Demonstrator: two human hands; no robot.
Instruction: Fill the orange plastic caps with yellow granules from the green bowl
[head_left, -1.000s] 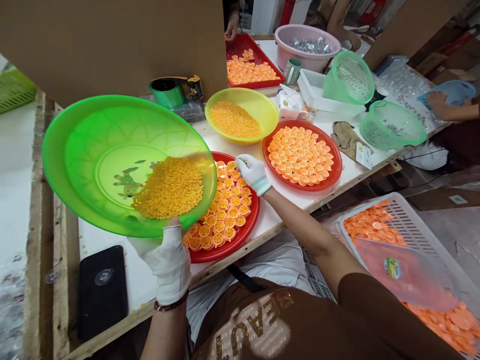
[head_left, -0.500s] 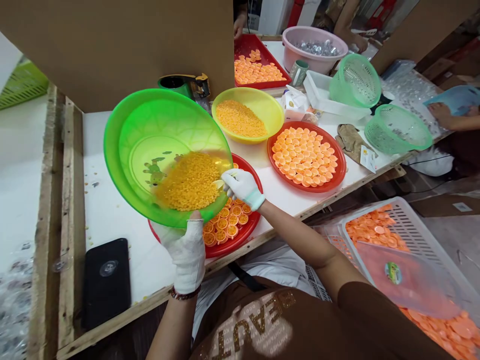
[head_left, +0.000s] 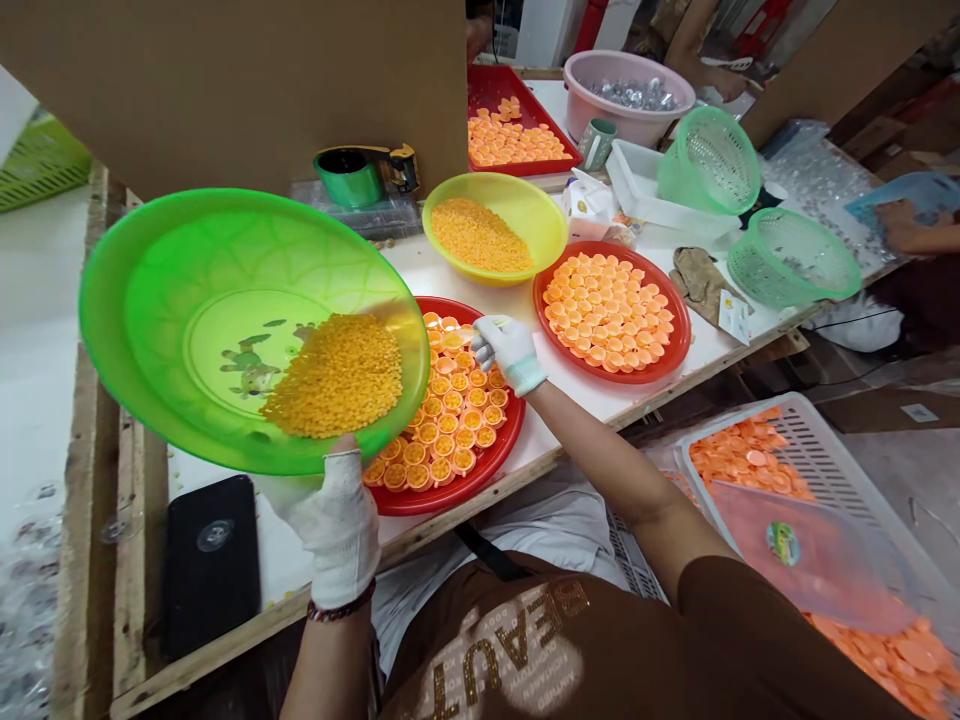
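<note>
My left hand [head_left: 337, 530], in a white glove, grips the near rim of a green basin [head_left: 157, 300], thumb inside. The basin is tilted, and yellow pellets [head_left: 345, 380] are heaped at its right side. My gloved right hand [head_left: 510, 350] hovers over the far right of a round red tray [head_left: 504, 450], its fingers curled; what they hold, if anything, is hidden. Small orange cups [head_left: 450, 420] cover that tray. The nearer ones contain yellow pellets, while several at the back look unfilled. The basin hides the tray's left part.
Behind stands a yellow bowl [head_left: 544, 230] of pellets. To the right is another red tray [head_left: 679, 350] with orange cups. A black phone [head_left: 211, 570] lies at left, a tape dispenser [head_left: 360, 178] at the cardboard. Beside me sits a crate [head_left: 840, 440] of orange pieces. Other people's hands show beyond.
The green basin and my left hand have moved left, uncovering more of the cups. My right hand has left the basin's pellets and shifted right and slightly away, over the tray.
</note>
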